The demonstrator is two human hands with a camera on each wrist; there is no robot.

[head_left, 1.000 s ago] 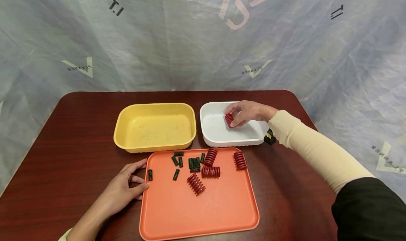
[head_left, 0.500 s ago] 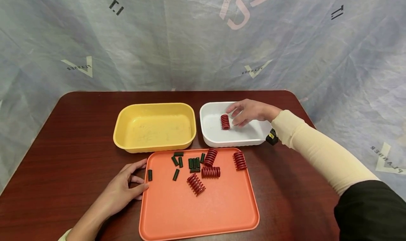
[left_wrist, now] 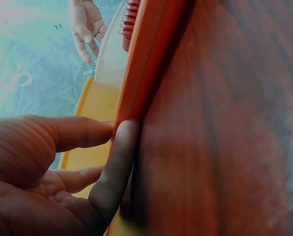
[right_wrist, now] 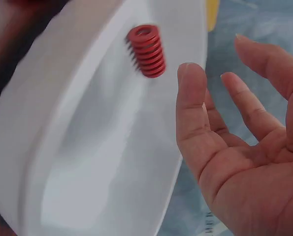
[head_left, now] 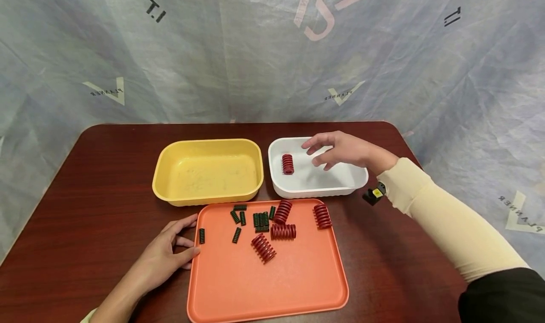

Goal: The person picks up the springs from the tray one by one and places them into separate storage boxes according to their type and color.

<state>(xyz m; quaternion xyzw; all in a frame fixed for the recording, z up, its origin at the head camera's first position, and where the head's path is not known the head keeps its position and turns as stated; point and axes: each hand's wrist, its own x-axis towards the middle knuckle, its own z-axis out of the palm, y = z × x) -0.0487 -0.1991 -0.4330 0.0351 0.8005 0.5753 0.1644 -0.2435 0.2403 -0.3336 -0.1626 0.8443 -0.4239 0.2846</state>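
Observation:
A red coil spring [head_left: 287, 164] lies in the left part of the white bin [head_left: 336, 190]; the right wrist view shows this spring [right_wrist: 147, 51] near one end of the bin. My right hand [head_left: 340, 149] hovers over the bin, fingers apart and holding nothing, to the right of the spring. On the left side, my left hand [head_left: 159, 254] touches the rim of the orange tray [head_left: 272, 285] with spread thumb and fingers. Several red springs [head_left: 283, 231] and several small dark green springs [head_left: 261, 219] lie in the tray's far half.
A yellow bin [head_left: 208, 197] stands left of the white one, both behind the tray on the dark wooden table [head_left: 85, 209]. A printed grey sheet [head_left: 255, 53] hangs behind the table. A small black device [head_left: 373, 194] is strapped at my right wrist.
My right hand has let go of the red spring and drawn back to the right. The spring now lies farther left in the white bin. My left hand stays at the tray.

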